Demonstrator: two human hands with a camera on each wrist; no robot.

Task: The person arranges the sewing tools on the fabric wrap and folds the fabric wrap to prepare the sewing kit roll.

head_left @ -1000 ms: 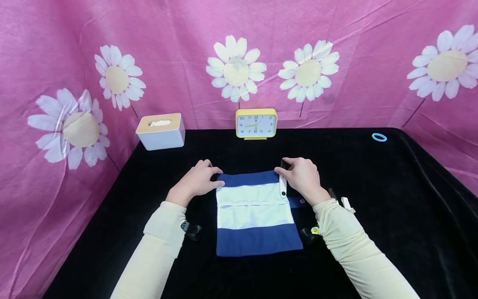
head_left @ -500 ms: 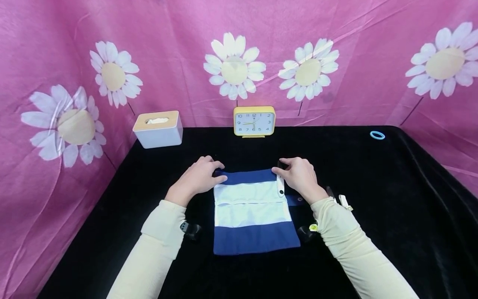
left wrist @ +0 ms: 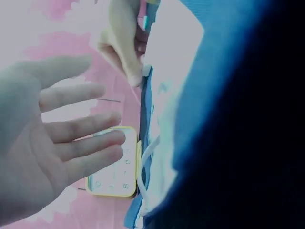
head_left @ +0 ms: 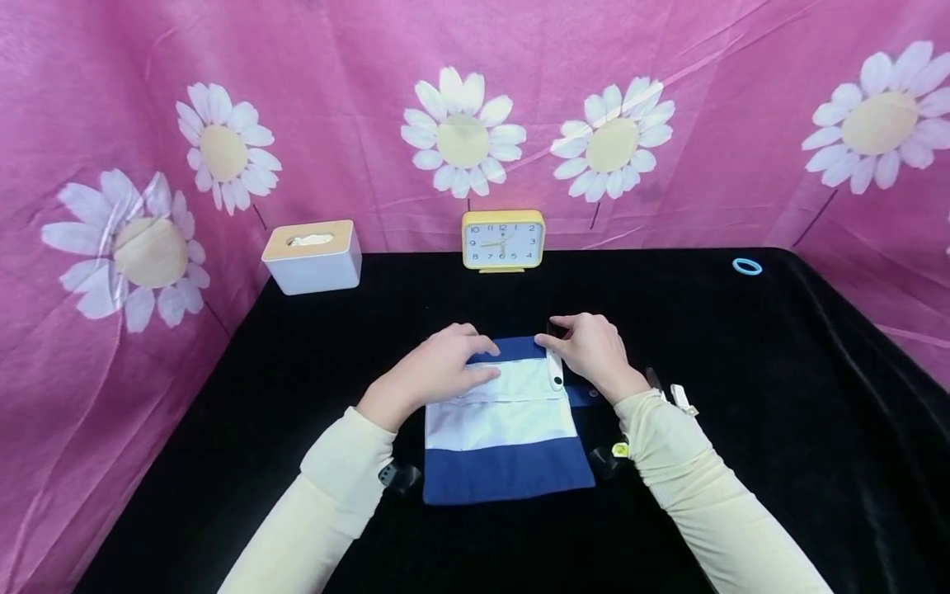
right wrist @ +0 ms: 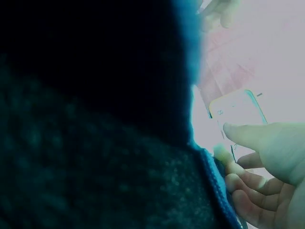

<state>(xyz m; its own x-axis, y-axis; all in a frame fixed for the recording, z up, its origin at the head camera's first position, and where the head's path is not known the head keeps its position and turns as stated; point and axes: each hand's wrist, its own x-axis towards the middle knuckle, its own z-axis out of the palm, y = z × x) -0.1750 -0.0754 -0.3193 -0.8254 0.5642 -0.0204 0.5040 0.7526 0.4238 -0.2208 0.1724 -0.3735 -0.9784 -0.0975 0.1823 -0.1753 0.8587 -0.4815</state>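
Observation:
A blue and white cloth pouch (head_left: 508, 474) lies spread out flat, with a blue strap bearing a snap (head_left: 582, 397) at its right side. My left hand (head_left: 445, 365) is over its upper left part, fingers extended and apart, holding nothing; the left wrist view shows the palm and spread fingers. At the upper right corner my right hand (head_left: 594, 351) pinches a slim piece (head_left: 555, 371) between thumb and fingers. That piece is white with a black dot at its lower end and dark at its top; its kind cannot be told.
A tissue box (head_left: 315, 262) and a yellow alarm clock (head_left: 503, 241) stand along the back of the black-covered table (head_left: 779, 429). A light blue ring (head_left: 746, 266) lies at the far right. Beside my right sleeve is a small white object (head_left: 681, 398).
My left hand has left the pouch's upper left corner and moved right across its upper part. The right hand keeps its hold on the slim white piece at the upper right corner.

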